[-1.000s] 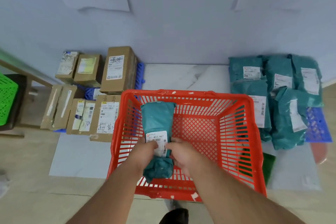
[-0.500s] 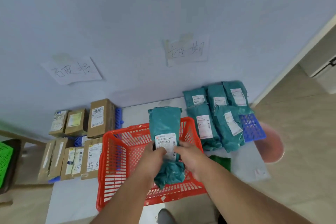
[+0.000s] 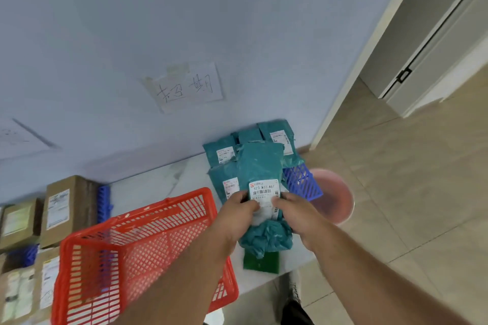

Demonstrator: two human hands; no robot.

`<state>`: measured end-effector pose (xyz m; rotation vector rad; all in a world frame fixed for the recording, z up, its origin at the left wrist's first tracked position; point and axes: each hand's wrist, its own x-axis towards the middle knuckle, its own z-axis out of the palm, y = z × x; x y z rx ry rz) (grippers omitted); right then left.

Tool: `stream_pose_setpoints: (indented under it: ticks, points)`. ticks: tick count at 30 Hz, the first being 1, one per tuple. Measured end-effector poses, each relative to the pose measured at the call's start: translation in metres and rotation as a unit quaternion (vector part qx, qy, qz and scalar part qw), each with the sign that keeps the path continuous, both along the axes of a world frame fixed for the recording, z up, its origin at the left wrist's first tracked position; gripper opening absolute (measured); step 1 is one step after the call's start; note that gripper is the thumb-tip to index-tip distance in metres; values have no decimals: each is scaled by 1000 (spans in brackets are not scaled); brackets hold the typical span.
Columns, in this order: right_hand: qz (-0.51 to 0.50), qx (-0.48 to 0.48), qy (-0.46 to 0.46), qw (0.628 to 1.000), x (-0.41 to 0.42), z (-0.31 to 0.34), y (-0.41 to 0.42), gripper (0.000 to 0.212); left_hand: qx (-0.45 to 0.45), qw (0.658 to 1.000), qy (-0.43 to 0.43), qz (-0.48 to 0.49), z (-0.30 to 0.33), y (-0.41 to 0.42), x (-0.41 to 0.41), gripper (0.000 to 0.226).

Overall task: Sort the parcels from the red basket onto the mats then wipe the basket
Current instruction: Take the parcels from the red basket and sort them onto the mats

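Above the right end of the red basket, both hands hold one teal parcel upright. The left hand has its fingers curled round the parcel's left edge with the thumb pressed on the white label; the right hand pinches the opposite edge the same way, thumb on the label. The parcel's crumpled lower end hangs below the hands.

A second ago this parcel was over the basket's inside; it has since been lifted out and carried right of the basket, and it now sits in front of the pile of teal parcels that lies beyond the basket's right end, against the wall. The view has swung that way too. Under that pile a blue mat shows, with a pink basin just past it. A green cloth lies on the floor tile right of the basket, below the held parcel. Left of the basket stand cardboard boxes on another blue mat.

What shows of the basket's inside looks bare, though the left arm hides part of it, so this may well be the last parcel. It probably joins the teal pile; wiping would follow, likely with that cloth.
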<state>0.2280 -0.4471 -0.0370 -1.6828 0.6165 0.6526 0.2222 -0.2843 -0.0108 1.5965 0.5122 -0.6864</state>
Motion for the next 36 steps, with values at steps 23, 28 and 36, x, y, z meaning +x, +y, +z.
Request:
stream_pose_setpoints:
  ticks: [23,28,36]
  points:
    - [36,-61,56,996,196,-203,-184,45,-23,996,60,58,-226,-205,170,60]
    - [85,-82,51,992,209,-273,-191,48,71,996,22,51,-259,-207,173,58]
    - [96,-115,69,986,199,-257,-179,31,98,995,28,-23,-250,-193,153,62]
